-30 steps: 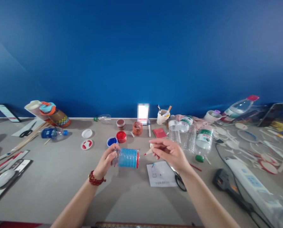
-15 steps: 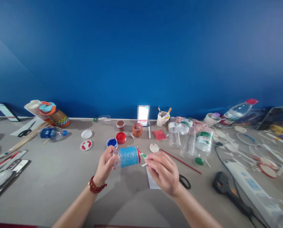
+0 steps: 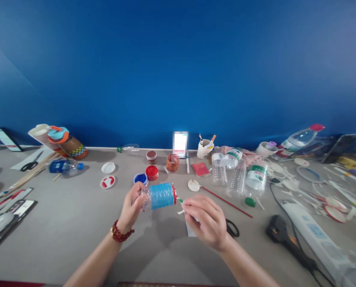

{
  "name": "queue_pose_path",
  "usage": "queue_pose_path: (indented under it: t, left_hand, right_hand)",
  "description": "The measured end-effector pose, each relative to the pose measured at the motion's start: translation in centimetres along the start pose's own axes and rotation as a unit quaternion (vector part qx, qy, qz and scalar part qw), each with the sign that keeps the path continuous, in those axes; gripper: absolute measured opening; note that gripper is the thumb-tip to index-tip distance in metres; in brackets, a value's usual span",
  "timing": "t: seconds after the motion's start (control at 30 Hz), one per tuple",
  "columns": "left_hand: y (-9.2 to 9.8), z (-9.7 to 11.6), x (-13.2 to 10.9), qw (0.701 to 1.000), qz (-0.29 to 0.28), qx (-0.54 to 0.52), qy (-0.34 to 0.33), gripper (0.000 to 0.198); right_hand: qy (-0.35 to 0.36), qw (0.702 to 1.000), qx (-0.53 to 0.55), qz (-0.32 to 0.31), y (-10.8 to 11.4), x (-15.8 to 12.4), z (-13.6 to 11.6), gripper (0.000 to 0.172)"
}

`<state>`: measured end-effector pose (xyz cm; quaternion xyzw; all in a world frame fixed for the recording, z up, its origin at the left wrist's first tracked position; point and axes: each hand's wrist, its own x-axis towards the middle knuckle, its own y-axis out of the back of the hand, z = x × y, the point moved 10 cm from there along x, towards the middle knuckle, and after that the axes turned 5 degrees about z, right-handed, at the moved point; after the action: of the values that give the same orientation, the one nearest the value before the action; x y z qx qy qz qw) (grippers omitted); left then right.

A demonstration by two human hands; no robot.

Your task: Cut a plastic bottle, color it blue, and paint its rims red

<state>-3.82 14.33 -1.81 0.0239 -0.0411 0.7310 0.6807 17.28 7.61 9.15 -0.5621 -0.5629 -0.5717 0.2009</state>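
My left hand [image 3: 133, 204] is closed around the clear end of a plastic bottle piece [image 3: 161, 195], held sideways above the table. Its middle is coated blue, and red edges the end facing right. Close to that red edge is my right hand [image 3: 206, 219], its fingers pinching a thin green-and-white stick [image 3: 180, 201]; most of the stick is hidden by the fingers, so I cannot tell its exact kind. Behind the bottle piece stand open jars of blue paint [image 3: 141, 179] and red paint [image 3: 152, 172].
A red-handled brush [image 3: 225, 199] lies right of centre, near black-handled scissors [image 3: 233, 228]. A glue gun [image 3: 281, 231] and power strip [image 3: 312, 235] are at the right. Several clear bottles [image 3: 256, 178] stand behind. Paint-smeared lid [image 3: 107, 182] and blue-labelled bottle [image 3: 64, 167] lie left.
My right hand has shifted slightly down and left. The green-and-white stick has moved a little lower against the bottle piece, which stays nearly in place in my left hand.
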Motion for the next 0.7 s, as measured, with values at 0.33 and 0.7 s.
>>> queue_pose_path:
  t: [0.33, 0.7]
  left_hand:
    - [0.2, 0.2, 0.0, 1.0, 0.016, 0.006, 0.006, 0.039]
    - [0.4, 0.2, 0.0, 1.0, 0.021, 0.014, 0.005, 0.038]
  right_hand:
    - [-0.001, 1.0, -0.003, -0.004, -0.2, -0.2, -0.5, 0.02]
    - [0.001, 1.0, 0.002, -0.005, -0.7, -0.1, -0.2, 0.021]
